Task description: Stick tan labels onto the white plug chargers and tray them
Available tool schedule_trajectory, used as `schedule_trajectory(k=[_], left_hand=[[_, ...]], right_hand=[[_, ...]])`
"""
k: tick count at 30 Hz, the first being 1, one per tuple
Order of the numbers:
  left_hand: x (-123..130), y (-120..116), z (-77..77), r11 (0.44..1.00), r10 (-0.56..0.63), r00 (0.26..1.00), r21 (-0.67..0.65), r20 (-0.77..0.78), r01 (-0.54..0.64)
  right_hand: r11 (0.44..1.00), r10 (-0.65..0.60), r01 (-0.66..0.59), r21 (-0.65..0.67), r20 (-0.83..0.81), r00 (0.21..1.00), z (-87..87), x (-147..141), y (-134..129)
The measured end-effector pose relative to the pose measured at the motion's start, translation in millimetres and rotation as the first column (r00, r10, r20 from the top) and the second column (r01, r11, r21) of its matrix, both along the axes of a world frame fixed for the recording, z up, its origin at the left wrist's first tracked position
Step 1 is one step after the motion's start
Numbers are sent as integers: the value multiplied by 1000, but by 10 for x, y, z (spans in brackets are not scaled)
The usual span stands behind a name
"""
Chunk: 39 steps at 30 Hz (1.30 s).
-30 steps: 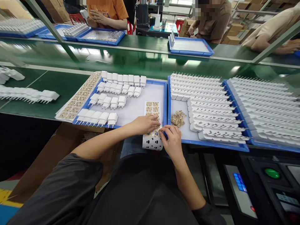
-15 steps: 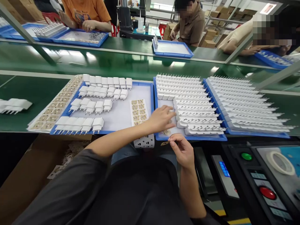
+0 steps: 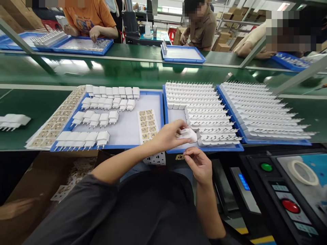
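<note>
My left hand [image 3: 168, 135] grips a white plug adapter [image 3: 189, 134] above the near left part of the middle blue tray [image 3: 176, 149]. Just in front of that tray's near edge, my right hand [image 3: 201, 167] pinches a small beige sticker [image 3: 180, 157] between thumb and forefinger. Rows of white adapters [image 3: 217, 131] with pins sticking up fill the right part of the same tray. On the left blue tray [image 3: 161, 109] lies a sheet of beige stickers [image 3: 148, 125], close to my left wrist.
More adapters [image 3: 89, 137] stand in rows on the left tray, beside a stack of sticker sheets [image 3: 56, 117]. A full tray of adapters [image 3: 265, 112] is at right, above a machine with a red button [image 3: 291, 206]. Co-workers sit across the green conveyor [image 3: 127, 73].
My left hand has picked up a white adapter from the middle tray and raised it towards my right hand. The right hand still pinches the sticker, now turned flatter to view.
</note>
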<state>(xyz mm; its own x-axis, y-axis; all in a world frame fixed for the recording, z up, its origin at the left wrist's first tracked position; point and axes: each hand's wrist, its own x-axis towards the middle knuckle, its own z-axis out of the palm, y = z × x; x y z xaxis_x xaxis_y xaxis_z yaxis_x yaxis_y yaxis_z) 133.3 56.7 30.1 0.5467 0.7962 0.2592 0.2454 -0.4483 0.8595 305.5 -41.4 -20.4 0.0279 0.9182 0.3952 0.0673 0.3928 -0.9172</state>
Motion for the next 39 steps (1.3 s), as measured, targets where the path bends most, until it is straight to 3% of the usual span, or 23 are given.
schedule_trajectory(k=[2, 4, 8, 13, 17, 22, 25, 27, 30, 33, 39], left_hand=[[-277, -136, -34, 975, 50, 965, -222, 257, 9], [-487, -282, -135, 917, 129, 901, -396, 414, 51], [-696, -555, -360, 838, 236, 811, -535, 535, 109], [-814, -751, -475, 920, 241, 837, -391, 492, -35], [-863, -789, -530, 936, 178, 870, -351, 460, -6], [-852, -798, -492, 964, 259, 932, -134, 252, -231], [-865, -815, -460, 985, 166, 962, -83, 215, -151], [-875, -830, -476, 984, 154, 959, -123, 238, -127], [-871, -853, -530, 959, 276, 923, -137, 269, -247], [-859, -866, -557, 940, 337, 891, -57, 306, -336], [-854, -851, -486, 927, 282, 908, 154, 311, -341]], right_hand=[[999, 48, -48, 24, -23, 999, 50, -93, 17], [993, 108, -107, 46, -39, 993, 109, -206, 24], [972, 230, -227, 55, -68, 971, 216, -430, 27], [961, 274, -275, 12, -126, 953, 256, -588, 55], [958, 278, -284, -31, -121, 953, 238, -617, 37], [946, 303, -309, -96, -67, 950, 239, -649, -35], [963, 247, -254, -94, -88, 965, 241, -655, -33], [972, 204, -215, -99, -103, 973, 240, -647, -18], [974, 179, -191, -120, -101, 979, 234, -644, 2], [978, 146, -164, -130, -134, 980, 225, -667, 19], [978, 21, -53, -203, -157, 987, 236, -734, 74]])
